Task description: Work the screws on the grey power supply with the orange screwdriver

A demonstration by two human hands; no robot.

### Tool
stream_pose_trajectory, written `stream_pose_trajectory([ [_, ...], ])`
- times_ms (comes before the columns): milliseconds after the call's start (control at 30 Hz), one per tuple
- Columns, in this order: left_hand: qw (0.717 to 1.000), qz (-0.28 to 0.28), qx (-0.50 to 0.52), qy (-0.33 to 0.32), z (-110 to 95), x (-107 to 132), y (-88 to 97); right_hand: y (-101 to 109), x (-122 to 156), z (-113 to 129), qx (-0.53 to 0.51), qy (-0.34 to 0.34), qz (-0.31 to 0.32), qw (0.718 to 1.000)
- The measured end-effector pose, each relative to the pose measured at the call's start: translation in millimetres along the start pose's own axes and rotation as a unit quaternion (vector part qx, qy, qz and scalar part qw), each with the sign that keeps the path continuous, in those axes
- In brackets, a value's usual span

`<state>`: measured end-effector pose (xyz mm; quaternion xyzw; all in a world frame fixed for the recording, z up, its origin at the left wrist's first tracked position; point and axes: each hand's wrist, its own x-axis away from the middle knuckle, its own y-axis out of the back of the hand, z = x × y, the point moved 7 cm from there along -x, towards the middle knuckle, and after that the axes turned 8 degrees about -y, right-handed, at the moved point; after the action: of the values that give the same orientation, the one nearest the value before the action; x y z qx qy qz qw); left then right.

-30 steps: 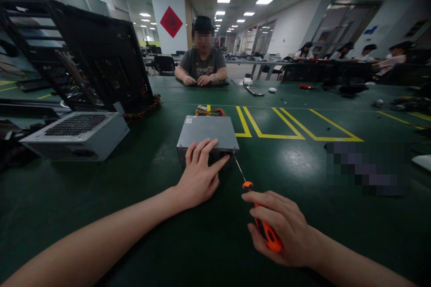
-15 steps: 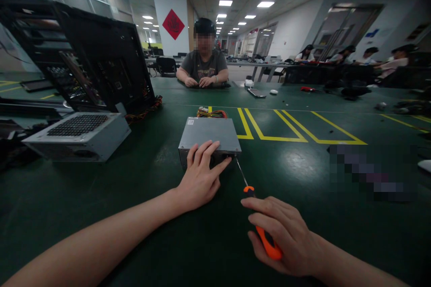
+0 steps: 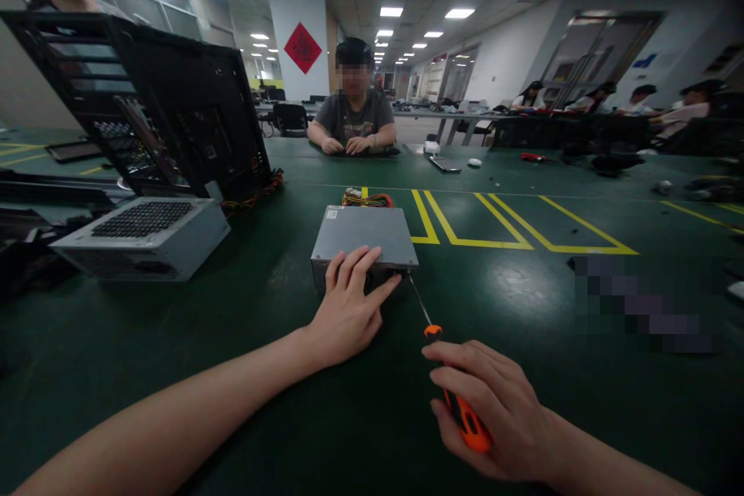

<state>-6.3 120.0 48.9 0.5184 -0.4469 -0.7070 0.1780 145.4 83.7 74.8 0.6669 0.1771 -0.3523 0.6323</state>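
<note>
A grey metal power supply box lies on the green table, with coloured wires at its far end. My left hand rests on the box's near edge, fingers stretched out flat over it. My right hand is closed round the orange handle of a screwdriver. The thin shaft runs up and left, and its tip meets the near right corner of the box.
A second grey power supply lies at left, in front of an open black computer case. Yellow floor-style lines mark the table. A person sits opposite; other people sit at far right. A phone lies beyond.
Both hands and the screwdriver stay in place at the box. My view has shifted slightly, so everything sits a little lower and to the right in the picture.
</note>
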Motion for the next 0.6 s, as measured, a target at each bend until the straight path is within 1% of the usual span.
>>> stream_pose_trajectory([
  [167, 1.000, -0.003, 0.000, 0.002, -0.3, 0.1, 0.6, -1.4, -2.5, 0.6, 0.003, -0.006, 0.011, 1.000],
  [333, 1.000, -0.006, -0.004, 0.003, -0.5, 0.0, 0.7, 0.0, -1.1, -1.2, 0.024, 0.000, 0.002, 1.000],
  [500, 1.000, 0.001, -0.006, 0.002, -0.6, 0.3, 0.5, -0.5, 3.5, -5.2, 0.004, -0.024, -0.012, 1.000],
  [600, 1.000, 0.000, -0.008, 0.005, -0.8, 0.3, 0.7, 0.0, -0.1, -1.3, -0.005, -0.005, -0.004, 1.000],
])
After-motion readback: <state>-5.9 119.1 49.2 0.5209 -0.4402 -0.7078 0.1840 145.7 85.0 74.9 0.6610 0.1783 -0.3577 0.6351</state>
